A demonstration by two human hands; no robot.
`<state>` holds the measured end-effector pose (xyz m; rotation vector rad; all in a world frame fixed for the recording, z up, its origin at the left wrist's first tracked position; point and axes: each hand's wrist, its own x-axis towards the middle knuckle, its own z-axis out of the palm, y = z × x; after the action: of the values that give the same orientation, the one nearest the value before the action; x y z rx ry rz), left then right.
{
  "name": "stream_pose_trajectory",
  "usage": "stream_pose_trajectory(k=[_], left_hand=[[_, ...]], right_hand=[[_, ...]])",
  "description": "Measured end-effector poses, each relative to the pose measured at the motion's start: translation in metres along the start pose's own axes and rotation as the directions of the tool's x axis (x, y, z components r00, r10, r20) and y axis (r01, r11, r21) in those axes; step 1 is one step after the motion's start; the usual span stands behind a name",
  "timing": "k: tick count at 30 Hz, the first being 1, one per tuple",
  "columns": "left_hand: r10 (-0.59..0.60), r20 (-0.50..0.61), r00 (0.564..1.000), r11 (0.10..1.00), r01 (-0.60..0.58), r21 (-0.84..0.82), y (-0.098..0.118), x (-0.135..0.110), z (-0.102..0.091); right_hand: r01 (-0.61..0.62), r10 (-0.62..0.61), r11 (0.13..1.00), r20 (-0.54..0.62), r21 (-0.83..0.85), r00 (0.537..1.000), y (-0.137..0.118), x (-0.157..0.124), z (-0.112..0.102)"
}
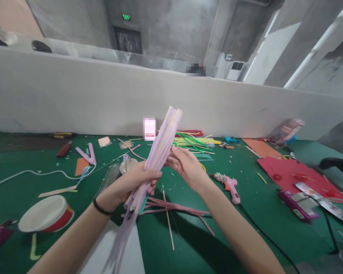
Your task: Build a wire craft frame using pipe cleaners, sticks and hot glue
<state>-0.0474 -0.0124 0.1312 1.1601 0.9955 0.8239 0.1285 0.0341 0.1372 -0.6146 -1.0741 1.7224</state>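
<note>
Many slender, fuzzy lilac-and-cream stems point(165, 139) are already gathered, tilted above the smooth green tabletop point(246, 171), your left hand point(135, 180) wrapped firmly round them. Your right hand point(188, 164) bends its fingers at their edge; whether it pinches any, I can't tell. Limp pink fuzzy stems point(177, 206) below lie unbundled.

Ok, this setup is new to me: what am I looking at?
No robot here: these are a person's two bare hands, seen from a camera on their head. The left hand grips a bundle of pale purple and cream stems. The right hand is beside it, fingers curled; I can't tell if it touches. On the green table, a bowl sits left, a glue gun right, pink stems nearer the wearer and coloured stems beyond.
</note>
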Motion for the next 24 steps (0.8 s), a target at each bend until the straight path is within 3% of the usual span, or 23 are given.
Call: stream_pose_trajectory(k=[2, 4, 6, 8, 11, 13, 17, 24], left_hand=[[0.026, -0.039, 0.999, 0.977, -0.017, 0.210, 0.002, -0.006, -0.007], [0.124, -0.094, 0.988, 0.855, -0.058, 0.515, 0.008, -0.012, -0.014], [0.257, -0.097, 0.962, 0.596, -0.078, 0.799, 0.014, -0.017, -0.016], [0.363, -0.085, 0.928, 0.282, -0.022, 0.959, 0.016, -0.019, -0.014], [0.506, -0.066, 0.860, -0.084, 0.125, 0.989, 0.008, -0.019, -0.006], [0.592, 0.009, 0.806, -0.214, 0.147, 0.966, -0.002, -0.017, -0.002], [0.666, 0.137, 0.734, -0.298, 0.093, 0.950, -0.018, -0.013, -0.002], [0.658, 0.201, 0.726, -0.249, -0.042, 0.968, -0.024, -0.012, -0.011]], right_hand=[[0.030, -0.028, 0.999, -0.075, 0.026, 0.997, 0.003, -0.009, -0.003], [0.050, -0.047, 0.998, -0.097, 0.031, 0.994, 0.003, -0.016, -0.006], [0.070, -0.067, 0.997, -0.063, 0.040, 0.996, 0.005, -0.023, -0.008], [0.073, -0.073, 0.996, 0.003, 0.057, 0.997, 0.010, -0.031, -0.006], [0.028, -0.033, 0.998, 0.081, 0.063, 0.996, 0.023, -0.040, -0.001], [0.013, -0.018, 0.997, 0.065, 0.077, 0.998, 0.032, -0.043, 0.001], [0.005, -0.010, 0.996, 0.059, 0.087, 0.998, 0.045, -0.043, -0.005], [0.080, -0.082, 0.997, 0.221, 0.019, 0.972, 0.048, -0.041, -0.019]])
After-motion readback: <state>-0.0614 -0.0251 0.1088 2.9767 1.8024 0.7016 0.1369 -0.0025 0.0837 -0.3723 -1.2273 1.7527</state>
